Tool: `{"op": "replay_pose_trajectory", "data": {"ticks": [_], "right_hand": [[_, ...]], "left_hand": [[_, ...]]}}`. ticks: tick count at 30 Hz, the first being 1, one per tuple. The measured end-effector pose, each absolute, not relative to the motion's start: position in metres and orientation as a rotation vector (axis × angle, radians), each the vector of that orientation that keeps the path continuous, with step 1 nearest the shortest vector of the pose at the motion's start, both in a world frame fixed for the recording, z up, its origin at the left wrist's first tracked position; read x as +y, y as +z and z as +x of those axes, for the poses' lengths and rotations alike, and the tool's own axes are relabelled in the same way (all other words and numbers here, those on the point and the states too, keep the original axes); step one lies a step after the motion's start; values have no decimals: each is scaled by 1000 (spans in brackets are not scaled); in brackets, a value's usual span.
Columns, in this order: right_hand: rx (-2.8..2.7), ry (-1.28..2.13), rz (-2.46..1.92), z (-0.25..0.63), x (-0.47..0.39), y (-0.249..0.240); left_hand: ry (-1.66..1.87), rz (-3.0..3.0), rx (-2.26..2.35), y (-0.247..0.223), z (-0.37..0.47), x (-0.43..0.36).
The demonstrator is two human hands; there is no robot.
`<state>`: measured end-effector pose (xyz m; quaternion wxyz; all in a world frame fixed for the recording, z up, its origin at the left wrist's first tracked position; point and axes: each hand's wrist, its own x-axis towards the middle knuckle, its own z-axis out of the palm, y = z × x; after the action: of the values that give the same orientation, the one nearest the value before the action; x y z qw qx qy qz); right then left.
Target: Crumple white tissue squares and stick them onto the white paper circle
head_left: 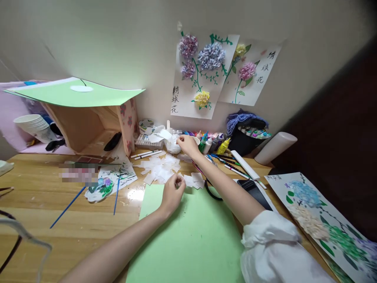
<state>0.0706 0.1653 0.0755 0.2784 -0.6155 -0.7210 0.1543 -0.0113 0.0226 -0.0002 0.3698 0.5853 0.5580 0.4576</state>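
My right hand (188, 146) is stretched to the back of the table, its fingers pinched together beside a small tub of white material (172, 146). A pale flat stick (168, 125) stands up in the tub, and a white sheet leans over it. My left hand (173, 193) hovers over the top edge of a light green sheet (188, 239), fingers curled into a pinch. What either pinch holds, if anything, is too small to make out. A loose pile of white paper squares (160, 169) lies between my left hand and the tub.
Paint bottles (212, 143) line the wall right of the tub. Markers (232, 165), a black phone-like object (255, 192) and a flower picture (318, 220) lie right. Left are a paint palette (100, 190), brushes (69, 206) and an open-fronted box (82, 125). Flower sheets (191, 106) hang above.
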Motion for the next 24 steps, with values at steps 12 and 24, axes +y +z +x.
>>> {"op": "replay_pose_trajectory", "data": {"ticks": [12, 24], "right_hand": [[-1763, 562, -1332, 112, 76, 40], [-1214, 1334, -1132, 135, 26, -3]], "left_hand": [[1229, 1499, 1365, -2, -12, 24], [1102, 1559, 1223, -3, -11, 26]]}}
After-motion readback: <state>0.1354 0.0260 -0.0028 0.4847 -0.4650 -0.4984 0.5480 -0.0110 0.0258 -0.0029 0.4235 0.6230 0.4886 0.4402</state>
